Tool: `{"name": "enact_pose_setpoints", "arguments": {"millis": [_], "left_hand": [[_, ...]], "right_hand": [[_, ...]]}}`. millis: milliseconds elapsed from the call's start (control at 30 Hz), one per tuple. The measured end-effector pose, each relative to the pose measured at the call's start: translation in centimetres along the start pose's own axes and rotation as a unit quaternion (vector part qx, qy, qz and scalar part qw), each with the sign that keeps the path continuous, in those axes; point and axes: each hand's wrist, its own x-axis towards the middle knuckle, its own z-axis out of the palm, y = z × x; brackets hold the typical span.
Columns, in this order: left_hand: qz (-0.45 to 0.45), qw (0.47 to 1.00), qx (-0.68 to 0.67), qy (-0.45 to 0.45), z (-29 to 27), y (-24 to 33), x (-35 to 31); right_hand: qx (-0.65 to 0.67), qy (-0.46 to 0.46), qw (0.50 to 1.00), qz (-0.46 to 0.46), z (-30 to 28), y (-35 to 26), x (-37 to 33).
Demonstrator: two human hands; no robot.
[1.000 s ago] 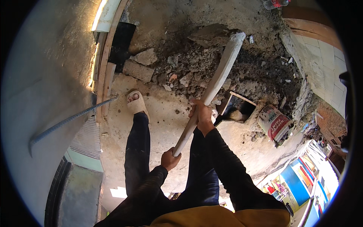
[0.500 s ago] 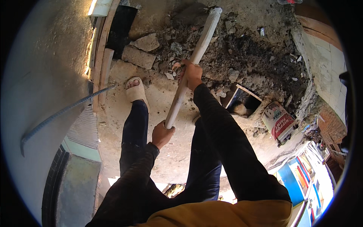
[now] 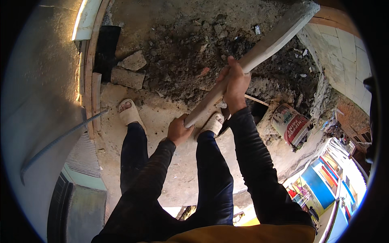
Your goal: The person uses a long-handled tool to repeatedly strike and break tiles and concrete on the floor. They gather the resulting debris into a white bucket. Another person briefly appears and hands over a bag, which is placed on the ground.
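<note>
A long pale wooden handle (image 3: 263,50) slants from my lap up to the top right, over a heap of dark rubble and soil (image 3: 190,52). My left hand (image 3: 179,130) grips its near end. My right hand (image 3: 234,84) is closed around it further up. The handle's far end reaches the frame's upper right, and no tool head shows there. My feet in pale sandals (image 3: 129,113) stand on the dusty concrete slab (image 3: 162,162) at the heap's near side.
Two broken concrete blocks (image 3: 129,77) lie left of the rubble. A steel rebar (image 3: 60,139) juts from the left wall. A printed sack (image 3: 292,126) lies at the right by a dark hole (image 3: 255,111). Beyond the slab's edge, low at right, is a street far below.
The handle has swung from leaning up-left of centre to pointing at the upper right. My right hand rose and moved right with it; the view shifted closer to the rubble.
</note>
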Motion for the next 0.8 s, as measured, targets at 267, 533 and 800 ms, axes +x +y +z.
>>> {"name": "enact_pose_setpoints", "arguments": {"millis": [267, 533, 800], "left_hand": [[-0.301, 0.938, -0.163, -0.053, 2.8, -5.0, -7.0], [-0.309, 0.951, 0.009, -0.026, 3.1, -0.5, -26.6], [-0.004, 1.0, -0.007, 0.028, 3.6, 2.4, 2.8]], "right_hand": [[-0.148, -0.061, 0.968, 0.195, 5.5, 16.3, 1.9], [-0.052, -0.004, 0.896, 0.442, -1.9, 11.8, -16.3], [-0.046, 0.036, 0.998, 0.018, -3.5, 1.0, 4.8]]}}
